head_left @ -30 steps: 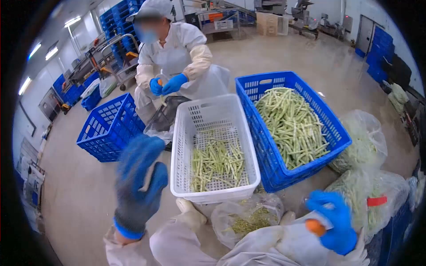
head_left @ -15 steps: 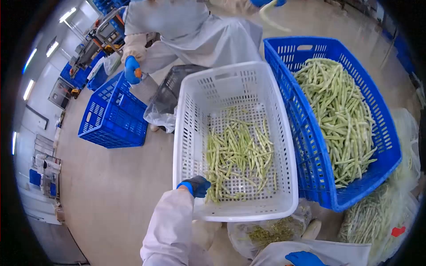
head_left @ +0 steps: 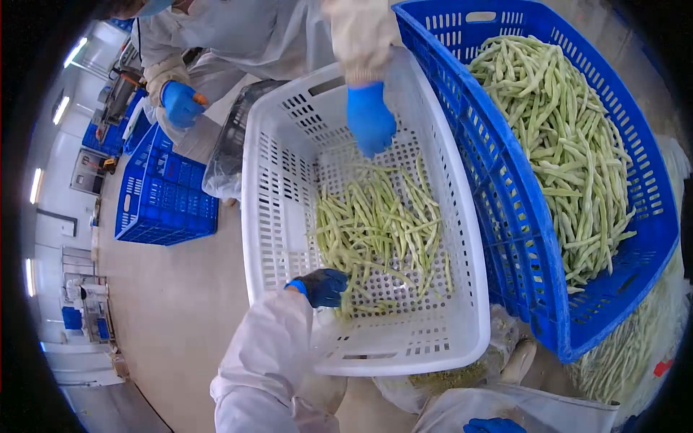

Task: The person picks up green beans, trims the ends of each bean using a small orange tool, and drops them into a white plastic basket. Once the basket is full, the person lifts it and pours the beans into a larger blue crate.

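My left hand [head_left: 323, 287], in a dark glove over a blue one, is inside the near left part of a white plastic basket [head_left: 469, 317]. Its fingers are curled together at the edge of the loose green beans [head_left: 382, 216] on the basket floor. What they hold, if anything, is hidden. Low at the bottom edge, my right hand [head_left: 494, 426] shows only as a bit of blue glove over my light-coloured lap, its fingers out of sight. Across from me, a co-worker's blue-gloved hand [head_left: 372, 119] reaches into the far end of the basket, above the beans.
A blue crate [head_left: 498, 195] heaped with green beans stands tilted at the right. Another blue crate [head_left: 170, 184] sits on the floor at the left. The co-worker's other gloved hand [head_left: 182, 105] is near it. Plastic bags of beans [head_left: 621, 353] lie at lower right.
The co-worker's hand has come down into the white basket from above. My view has shifted, bringing the crates and basket closer. My left hand stays by the beans, fingers still curled.
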A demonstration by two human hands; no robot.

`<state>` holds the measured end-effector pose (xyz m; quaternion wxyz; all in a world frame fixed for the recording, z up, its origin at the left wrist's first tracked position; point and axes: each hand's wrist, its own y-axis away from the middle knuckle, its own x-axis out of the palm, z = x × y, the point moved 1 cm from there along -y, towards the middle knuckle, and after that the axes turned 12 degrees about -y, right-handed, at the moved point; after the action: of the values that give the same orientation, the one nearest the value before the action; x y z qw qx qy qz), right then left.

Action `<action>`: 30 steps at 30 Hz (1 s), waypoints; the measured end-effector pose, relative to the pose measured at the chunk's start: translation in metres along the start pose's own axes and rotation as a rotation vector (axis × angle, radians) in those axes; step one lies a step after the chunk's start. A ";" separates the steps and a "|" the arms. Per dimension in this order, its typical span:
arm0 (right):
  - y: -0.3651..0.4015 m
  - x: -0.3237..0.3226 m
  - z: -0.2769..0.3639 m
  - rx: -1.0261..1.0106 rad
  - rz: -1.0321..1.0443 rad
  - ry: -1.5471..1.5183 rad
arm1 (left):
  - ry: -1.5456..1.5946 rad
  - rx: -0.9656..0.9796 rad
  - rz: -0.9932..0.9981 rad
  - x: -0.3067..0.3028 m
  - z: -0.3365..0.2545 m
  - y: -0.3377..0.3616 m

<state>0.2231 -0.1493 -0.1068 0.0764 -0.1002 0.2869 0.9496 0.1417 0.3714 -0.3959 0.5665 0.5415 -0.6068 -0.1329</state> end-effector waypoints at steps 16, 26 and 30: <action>0.001 -0.003 -0.006 -0.065 -0.011 0.044 | 0.232 -0.177 -0.754 0.049 -0.011 0.001; 0.004 -0.006 -0.002 -0.042 0.016 0.072 | -1.257 -0.131 -1.103 0.028 0.035 -0.040; 0.004 -0.002 -0.006 -0.045 0.022 0.077 | -1.731 0.297 -0.345 0.049 -0.019 -0.011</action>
<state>0.2247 -0.1555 -0.1092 0.0524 -0.1352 0.2693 0.9521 0.1741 0.3360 -0.3721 -0.1933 0.4031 -0.7429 -0.4983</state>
